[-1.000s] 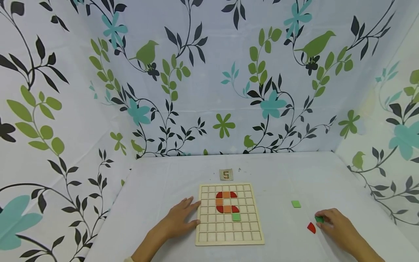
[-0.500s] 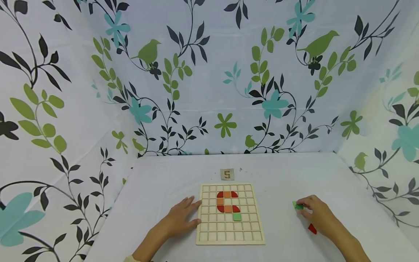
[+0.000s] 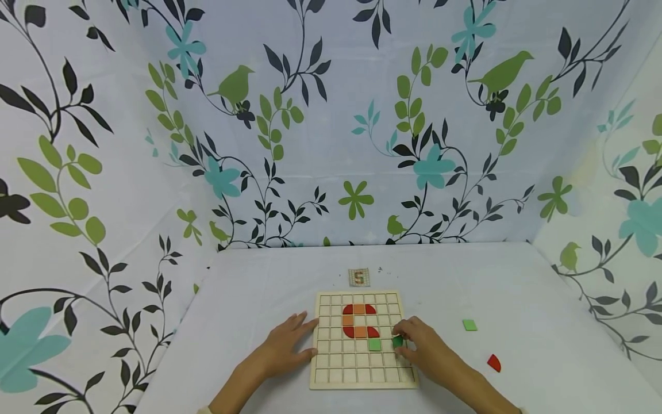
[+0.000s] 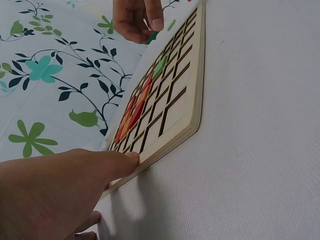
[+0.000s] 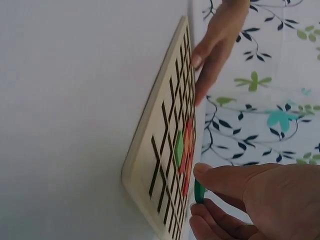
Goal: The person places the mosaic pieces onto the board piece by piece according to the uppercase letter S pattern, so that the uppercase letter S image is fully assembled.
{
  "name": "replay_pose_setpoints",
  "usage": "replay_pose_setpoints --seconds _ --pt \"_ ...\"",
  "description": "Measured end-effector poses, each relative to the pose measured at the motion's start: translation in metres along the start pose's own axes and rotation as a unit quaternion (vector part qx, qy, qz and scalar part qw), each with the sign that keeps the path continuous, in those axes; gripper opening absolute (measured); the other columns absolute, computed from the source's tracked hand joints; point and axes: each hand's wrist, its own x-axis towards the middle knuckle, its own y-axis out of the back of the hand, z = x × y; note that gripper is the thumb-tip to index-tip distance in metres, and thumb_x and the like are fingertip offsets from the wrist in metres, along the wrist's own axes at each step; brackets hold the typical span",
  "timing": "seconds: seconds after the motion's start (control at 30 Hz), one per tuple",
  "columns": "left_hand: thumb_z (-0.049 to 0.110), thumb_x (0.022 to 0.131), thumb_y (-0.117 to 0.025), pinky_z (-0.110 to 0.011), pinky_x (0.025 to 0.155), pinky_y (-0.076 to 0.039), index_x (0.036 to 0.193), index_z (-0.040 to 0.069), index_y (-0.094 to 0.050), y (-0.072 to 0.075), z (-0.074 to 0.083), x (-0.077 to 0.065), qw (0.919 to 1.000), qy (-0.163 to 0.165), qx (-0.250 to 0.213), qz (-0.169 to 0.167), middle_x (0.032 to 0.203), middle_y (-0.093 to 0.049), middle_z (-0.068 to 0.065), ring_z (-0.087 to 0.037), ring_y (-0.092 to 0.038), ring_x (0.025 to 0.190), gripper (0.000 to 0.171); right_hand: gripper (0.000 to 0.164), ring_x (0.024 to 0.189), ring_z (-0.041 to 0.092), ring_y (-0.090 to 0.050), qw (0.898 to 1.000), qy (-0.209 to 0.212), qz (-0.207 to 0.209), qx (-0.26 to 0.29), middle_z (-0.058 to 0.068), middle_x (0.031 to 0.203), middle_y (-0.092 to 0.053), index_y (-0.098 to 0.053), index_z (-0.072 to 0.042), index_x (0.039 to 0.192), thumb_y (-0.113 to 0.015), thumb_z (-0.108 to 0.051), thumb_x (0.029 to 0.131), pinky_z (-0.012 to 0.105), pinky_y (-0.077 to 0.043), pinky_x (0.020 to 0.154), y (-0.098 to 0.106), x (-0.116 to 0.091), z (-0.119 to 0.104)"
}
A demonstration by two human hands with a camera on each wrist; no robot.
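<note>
A square wooden grid board [image 3: 336, 376] lies on the white cloth in the head view. Red rounded pieces [image 3: 373, 332] and orange squares [image 3: 360, 332] form a curve in its upper half, with a light green square [image 3: 374, 345] just below the curve's right end. My left hand [image 3: 284, 345] rests along the board's left edge; the left wrist view shows its thumb touching the rim. Between thumb and fingertips, my right hand [image 3: 426, 352] pinches a dark green tile [image 5: 199, 192] over the grid's right side.
Right of the board lie a loose light green square [image 3: 469, 325] and a red quarter-circle piece [image 3: 494, 363]. A small card [image 3: 359, 278] bearing an S-like pattern lies behind the board. Printed curtains [image 3: 320, 144] hang behind and at both sides.
My right hand has carried the dark green tile leftward, past the loose light green square, to the board's right side. My left hand has stayed at the board's edge.
</note>
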Motion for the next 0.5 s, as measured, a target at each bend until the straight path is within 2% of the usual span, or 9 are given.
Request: replay_pose_setpoints --seconds 0.13,0.23,0.37,0.5 --pt "0.053 0.1 -0.066 -0.072 0.12 -0.03 0.161 0.021 -0.047 0.0 -0.001 0.0 1.0 -0.001 0.003 0.002 0.17 -0.035 -0.018 -0.046 -0.03 0.157 0.071 0.018 0.106 0.023 -0.067 1.0 0.027 -0.008 0.007 -0.004 0.105 -0.057 -0.066 -0.014 0.101 -0.08 -0.005 0.093 0.038 -0.06 0.092 -0.018 0.005 -0.016" --pt "0.052 0.1 -0.067 -0.073 0.119 -0.031 0.16 0.02 -0.047 0.0 -0.001 0.0 1.0 -0.007 0.0 0.005 0.169 -0.036 -0.02 -0.048 -0.031 0.156 0.071 0.018 0.103 0.017 -0.064 1.0 0.023 -0.013 0.003 -0.006 0.104 -0.055 -0.066 -0.017 0.096 -0.082 -0.01 0.092 0.036 -0.059 0.092 -0.028 0.006 -0.022" --pt "0.052 0.1 -0.067 -0.074 0.119 -0.03 0.16 0.02 -0.047 0.001 -0.001 0.0 0.9999 -0.009 -0.004 0.006 0.169 -0.036 -0.02 -0.048 -0.031 0.156 0.071 0.019 0.101 0.013 -0.061 0.999 0.032 -0.018 -0.004 -0.007 0.102 -0.055 -0.067 -0.016 0.095 -0.085 -0.014 0.09 0.037 -0.059 0.093 -0.036 0.007 -0.025" --pt "0.053 0.1 -0.067 -0.073 0.119 -0.029 0.161 0.021 -0.047 0.001 -0.001 -0.001 1.0 -0.005 -0.004 0.004 0.169 -0.035 -0.019 -0.047 -0.03 0.156 0.071 0.018 0.1 0.012 -0.06 0.998 0.062 -0.019 -0.02 -0.007 0.103 -0.054 -0.068 -0.014 0.095 -0.085 -0.014 0.09 0.037 -0.059 0.093 -0.04 0.006 -0.022"
